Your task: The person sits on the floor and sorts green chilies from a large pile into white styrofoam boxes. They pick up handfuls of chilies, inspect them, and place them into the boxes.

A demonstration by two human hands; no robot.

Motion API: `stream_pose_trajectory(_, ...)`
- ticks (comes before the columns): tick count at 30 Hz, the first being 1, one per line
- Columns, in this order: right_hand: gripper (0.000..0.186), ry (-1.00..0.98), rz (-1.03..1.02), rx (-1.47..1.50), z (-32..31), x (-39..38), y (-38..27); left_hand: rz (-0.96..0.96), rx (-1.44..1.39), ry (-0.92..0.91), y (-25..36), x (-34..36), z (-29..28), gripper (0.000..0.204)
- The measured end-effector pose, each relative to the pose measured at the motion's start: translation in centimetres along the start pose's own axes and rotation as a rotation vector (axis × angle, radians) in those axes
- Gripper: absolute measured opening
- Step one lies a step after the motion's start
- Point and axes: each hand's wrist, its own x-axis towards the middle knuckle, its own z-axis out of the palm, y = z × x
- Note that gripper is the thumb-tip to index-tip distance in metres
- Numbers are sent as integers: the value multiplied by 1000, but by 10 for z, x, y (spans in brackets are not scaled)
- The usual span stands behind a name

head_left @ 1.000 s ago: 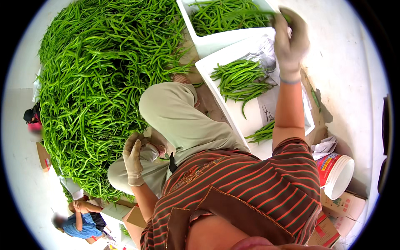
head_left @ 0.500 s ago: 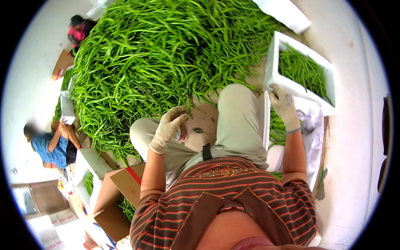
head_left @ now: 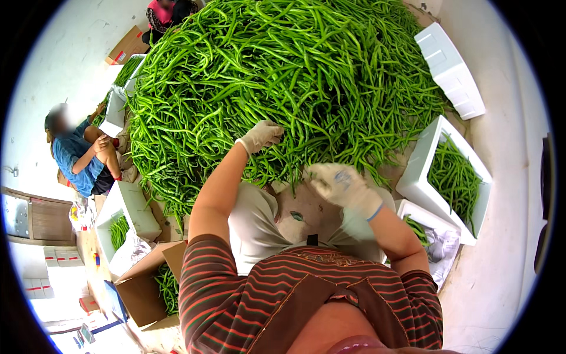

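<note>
My left hand point(head_left: 264, 135) wears a cream glove and reaches into the big heap of long green peppers point(head_left: 283, 71), its fingers curled at the near side; what lies inside them is hidden. My right hand point(head_left: 339, 184), gloved and smeared by motion, hangs over my lap a little short of the heap, so its fingers are unclear. On the right, a white foam box point(head_left: 416, 150) holds green peppers point(head_left: 454, 180). Below it sits another white box point(head_left: 442, 262) with crumpled paper and a few peppers in it.
A person in blue point(head_left: 88, 156) sits left of the heap; another in pink point(head_left: 160, 15) is behind. A white box point(head_left: 135, 200) and cardboard box point(head_left: 135, 298) with peppers are at lower left. A foam piece point(head_left: 449, 71) lies at upper right, beside the wall point(head_left: 501, 118).
My view has swung toward the heap. My right hand has left the right-hand boxes and moved inward over my lap. My left hand has risen from my knee onto the heap.
</note>
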Motion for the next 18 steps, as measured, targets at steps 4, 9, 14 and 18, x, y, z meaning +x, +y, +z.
stream_pose_trajectory(4,21,-473,-152,-274,39,13,-7,-107,-324,29,-39,99,-20,20)
stream_pose_trajectory(9,20,-477,-141,-200,60,25,0,-99,-786,277,-49,175,24,12)
stream_pose_trajectory(14,24,-525,-80,-155,53,35,16,62,-1137,5,-39,200,37,20)
stream_pose_trajectory(18,26,-553,-95,-181,45,50,14,140,-1303,-91,-30,199,31,31)
